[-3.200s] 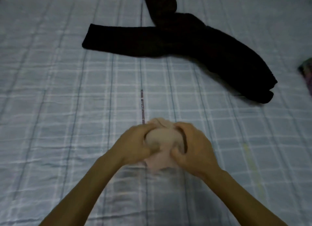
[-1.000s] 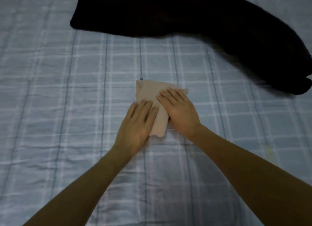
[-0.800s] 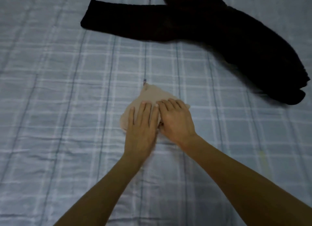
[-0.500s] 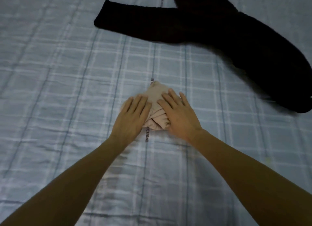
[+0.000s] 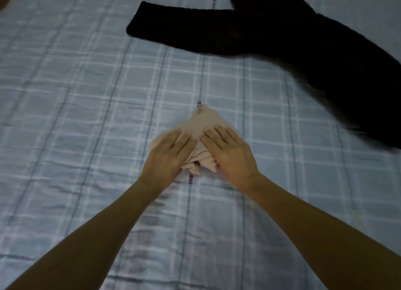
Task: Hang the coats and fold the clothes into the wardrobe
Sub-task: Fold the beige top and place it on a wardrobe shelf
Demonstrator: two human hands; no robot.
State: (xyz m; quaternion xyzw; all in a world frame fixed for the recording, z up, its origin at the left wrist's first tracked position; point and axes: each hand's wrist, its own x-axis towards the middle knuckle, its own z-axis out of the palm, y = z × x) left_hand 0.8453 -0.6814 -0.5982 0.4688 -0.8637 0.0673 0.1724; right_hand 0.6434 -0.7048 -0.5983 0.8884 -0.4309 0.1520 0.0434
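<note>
black garment [image 5: 303,46] cropped at frame edge

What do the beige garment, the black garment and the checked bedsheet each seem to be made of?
Beige garment: thin, smooth knit, probably stretchy; it bunches into soft folds. Black garment: thick, matte, perhaps knit or fleece; no sheen. Checked bedsheet: matte woven cloth, cotton-like; fine creases.

bed [image 5: 76,107]: blue plaid sheet | on it: beige garment [image 5: 206,121], black garment [image 5: 282,38]

Left hand [image 5: 168,157] and right hand [image 5: 230,154] press flat on a beige garment [image 5: 207,121] — black garment [image 5: 282,42] lies beyond, on the plaid bed [image 5: 76,94].
</note>
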